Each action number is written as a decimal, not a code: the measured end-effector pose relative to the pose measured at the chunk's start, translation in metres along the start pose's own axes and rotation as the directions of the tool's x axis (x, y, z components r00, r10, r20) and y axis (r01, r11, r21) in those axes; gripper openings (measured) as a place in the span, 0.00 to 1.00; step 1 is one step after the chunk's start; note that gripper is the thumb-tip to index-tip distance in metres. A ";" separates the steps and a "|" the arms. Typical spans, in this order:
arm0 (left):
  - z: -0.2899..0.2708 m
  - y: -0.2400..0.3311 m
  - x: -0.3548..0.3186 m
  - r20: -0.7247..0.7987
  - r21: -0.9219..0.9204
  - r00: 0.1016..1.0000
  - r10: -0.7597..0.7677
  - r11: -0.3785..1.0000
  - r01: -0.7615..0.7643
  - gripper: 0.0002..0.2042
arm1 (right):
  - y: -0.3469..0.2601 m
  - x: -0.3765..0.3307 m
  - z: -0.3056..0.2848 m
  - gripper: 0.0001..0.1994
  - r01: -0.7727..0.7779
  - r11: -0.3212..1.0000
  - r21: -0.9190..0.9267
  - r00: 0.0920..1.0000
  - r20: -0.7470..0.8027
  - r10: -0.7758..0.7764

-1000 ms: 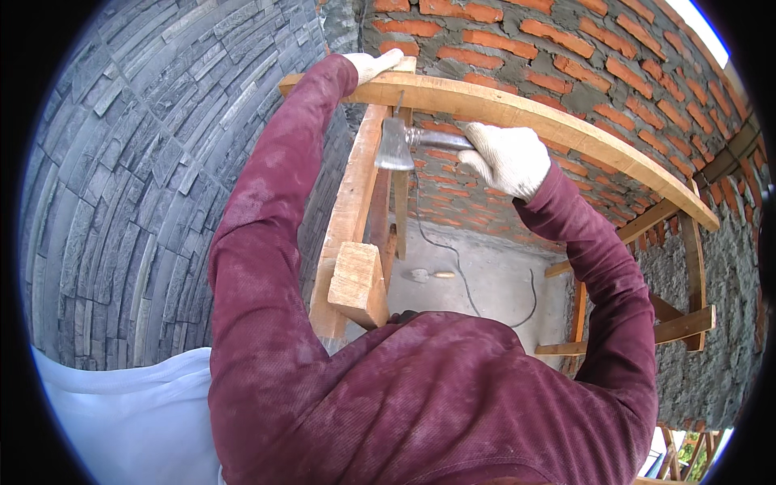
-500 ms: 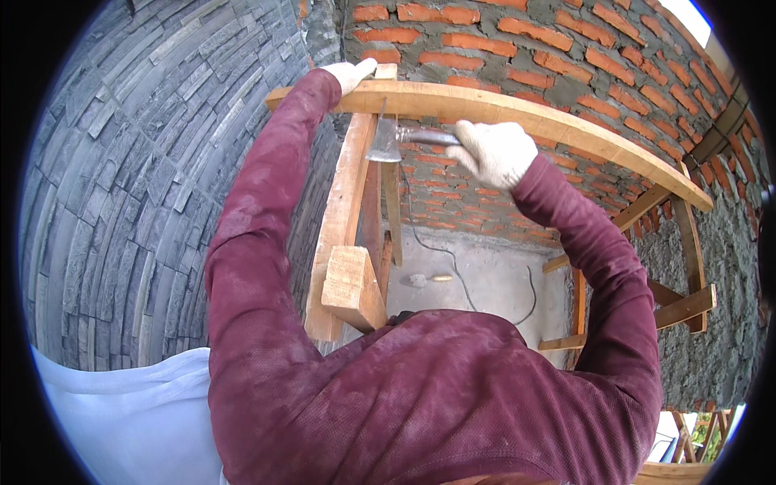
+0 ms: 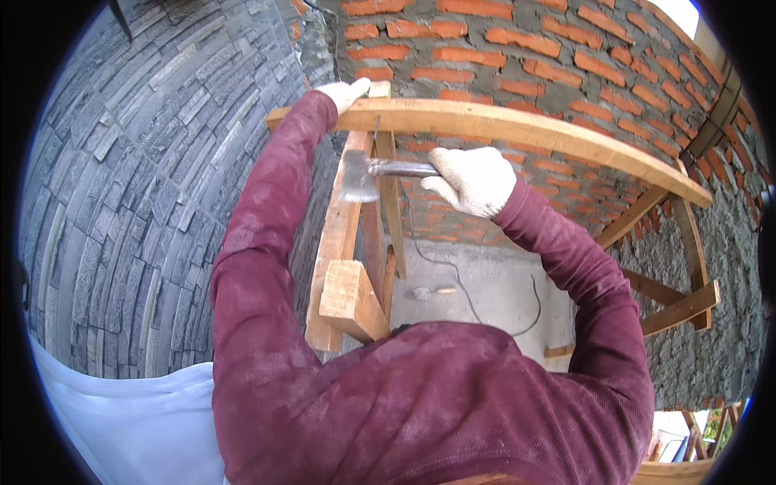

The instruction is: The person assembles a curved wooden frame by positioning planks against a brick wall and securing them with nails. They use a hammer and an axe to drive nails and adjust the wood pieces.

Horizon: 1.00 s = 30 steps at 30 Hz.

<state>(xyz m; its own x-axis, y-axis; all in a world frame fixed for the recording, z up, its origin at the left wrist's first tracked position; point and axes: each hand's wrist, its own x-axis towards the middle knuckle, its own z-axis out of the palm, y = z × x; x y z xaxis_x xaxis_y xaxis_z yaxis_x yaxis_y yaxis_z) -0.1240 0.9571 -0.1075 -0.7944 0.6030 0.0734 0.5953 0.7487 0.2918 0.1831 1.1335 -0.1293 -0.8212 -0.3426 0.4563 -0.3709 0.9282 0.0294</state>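
Note:
My right hand (image 3: 473,179), in a white knit glove, is wrapped around the handle of a hatchet (image 3: 358,176). The hatchet's head is a little below a long wooden beam (image 3: 485,120), apart from it and in front of a slanting timber (image 3: 333,242). A thin nail (image 3: 377,125) seems to stick out of the beam's near face. My left hand (image 3: 346,95), also gloved, grips the beam near its left end, beside the top of an upright post (image 3: 380,89). Its fingertips are partly hidden behind the wood.
Grey stone cladding (image 3: 121,202) rises on the left, and a brick wall (image 3: 517,48) stands behind the beam. A squared timber end (image 3: 343,295) juts toward me. On the floor lie a trowel (image 3: 432,292) and a dark cable (image 3: 469,295). Wooden bracing (image 3: 679,307) stands at the right.
My right hand and the hatchet have moved left and down, away from the beam. My left hand stays on the beam; the whole view has shifted slightly.

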 end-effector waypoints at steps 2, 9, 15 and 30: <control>-0.003 0.001 0.001 0.080 -0.141 0.995 -0.064 0.987 0.075 0.43 | -0.006 -0.006 0.002 0.21 0.180 0.981 0.074 0.982 -0.067 -0.175; -0.004 0.000 0.000 0.175 -0.268 0.979 -0.103 0.952 0.148 0.43 | 0.004 0.000 0.003 0.19 -0.190 0.976 -0.108 0.981 0.008 0.192; -0.002 -0.006 0.012 0.187 -0.404 0.971 0.148 0.913 -0.061 0.31 | 0.021 -0.011 0.020 0.19 0.116 0.993 0.026 0.985 -0.135 -0.112; 0.000 -0.005 0.012 -0.041 0.003 0.943 0.331 0.943 -0.331 0.27 | 0.028 -0.004 0.011 0.21 -0.133 0.982 -0.132 0.990 0.027 0.138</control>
<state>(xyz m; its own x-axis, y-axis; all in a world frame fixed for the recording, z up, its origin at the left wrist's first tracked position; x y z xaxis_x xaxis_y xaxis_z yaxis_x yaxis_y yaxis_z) -0.1365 0.9606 -0.1085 -0.5565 0.8051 0.2053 0.8253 0.5072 0.2484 0.1716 1.1592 -0.1399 -0.8757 -0.2150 0.4322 -0.1977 0.9765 0.0852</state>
